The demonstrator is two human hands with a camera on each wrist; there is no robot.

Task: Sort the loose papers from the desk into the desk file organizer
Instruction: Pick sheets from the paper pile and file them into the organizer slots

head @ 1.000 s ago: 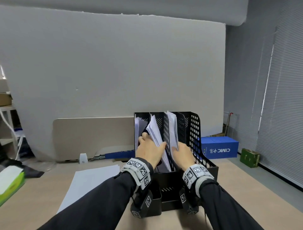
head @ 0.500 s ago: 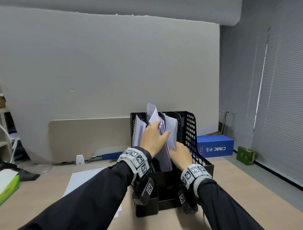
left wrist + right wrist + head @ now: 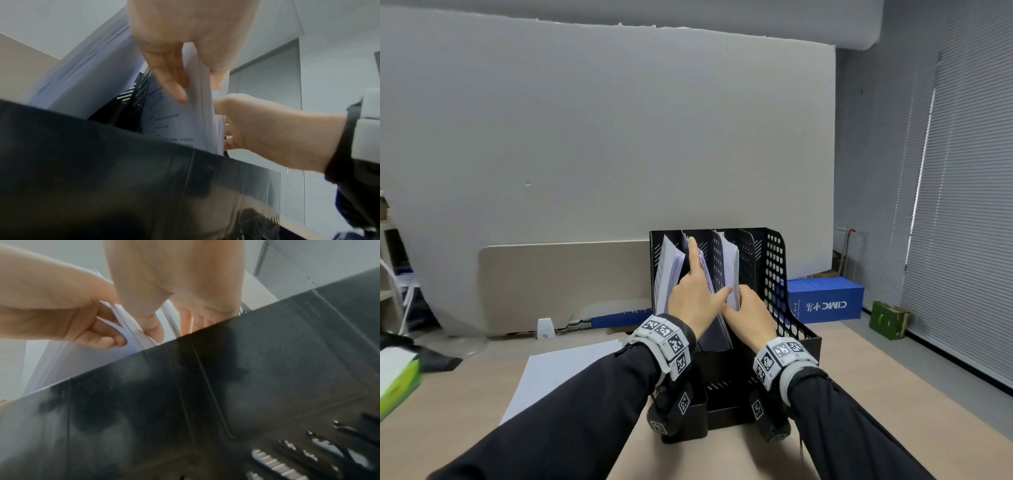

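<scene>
The papers (image 3: 708, 274) have sunk into the organizer (image 3: 774, 260), left hand (image 3: 697, 296) pinching them, right hand (image 3: 748, 313) gripping beside.

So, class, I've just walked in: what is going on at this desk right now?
A person is filing papers into a black file organizer on the desk. The left hand holds a sheaf of papers standing in a middle slot, index finger pointing up along it. The right hand grips papers in the next slot to the right. More loose sheets lie on the desk to the left.
</scene>
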